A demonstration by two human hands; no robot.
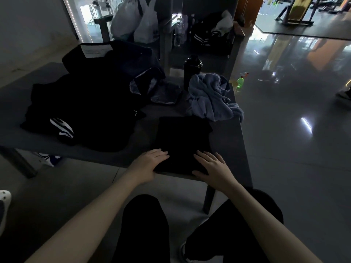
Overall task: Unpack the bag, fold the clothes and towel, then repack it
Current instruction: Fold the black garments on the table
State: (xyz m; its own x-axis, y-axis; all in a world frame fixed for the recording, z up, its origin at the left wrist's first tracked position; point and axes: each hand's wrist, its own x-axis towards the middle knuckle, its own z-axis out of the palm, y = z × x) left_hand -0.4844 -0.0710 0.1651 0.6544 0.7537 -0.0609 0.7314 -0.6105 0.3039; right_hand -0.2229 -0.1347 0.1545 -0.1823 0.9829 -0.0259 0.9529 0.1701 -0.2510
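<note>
Head cam: L hand (150, 164) & R hand (212, 168) flat, unclenched, pressing black garment (182, 137)

Bare counter (226, 141) lies open to the right of the folded black garment (182, 137) and in the strip between it and the striped black clothes (85, 111). Crumpled towel (210, 97), upright bottle (191, 71) and bag (117, 61) block the far side.

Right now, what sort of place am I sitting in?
Most likely a gym: machine frames stand on a dark mat at the back right, and a black sports bottle and crumpled blue towel sit on the table.
</note>
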